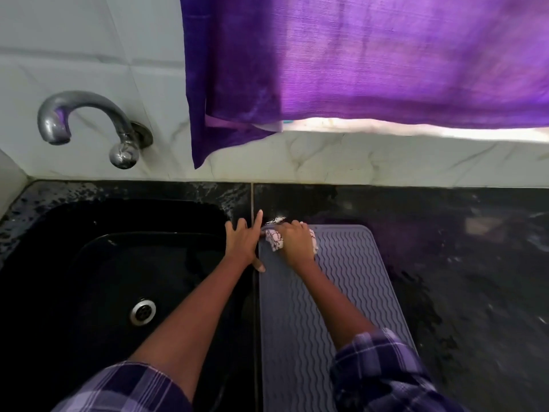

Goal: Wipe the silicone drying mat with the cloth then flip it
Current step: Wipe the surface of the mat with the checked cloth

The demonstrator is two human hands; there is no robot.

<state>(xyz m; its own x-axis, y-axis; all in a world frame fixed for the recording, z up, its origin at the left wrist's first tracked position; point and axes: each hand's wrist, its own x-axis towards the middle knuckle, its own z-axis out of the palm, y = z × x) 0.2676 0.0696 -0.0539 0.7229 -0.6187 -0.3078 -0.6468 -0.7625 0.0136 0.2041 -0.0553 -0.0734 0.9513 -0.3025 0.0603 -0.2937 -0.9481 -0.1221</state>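
Note:
A grey silicone drying mat [353, 292] with wavy ridges lies flat on the black counter, right of the sink. My right hand [297, 242] is closed around a bunched white checked cloth [274, 240] and presses it onto the mat's far left corner. My left hand [245, 240] rests with fingers spread on the counter strip between sink and mat, its thumb touching the mat's left edge. My right forearm covers part of the mat's middle.
A black sink [118, 278] with a metal drain [143, 312] lies to the left, under a curved metal tap [89, 120] on the tiled wall. A purple curtain [356, 60] hangs above the counter. Wet black counter [475, 278] extends right of the mat.

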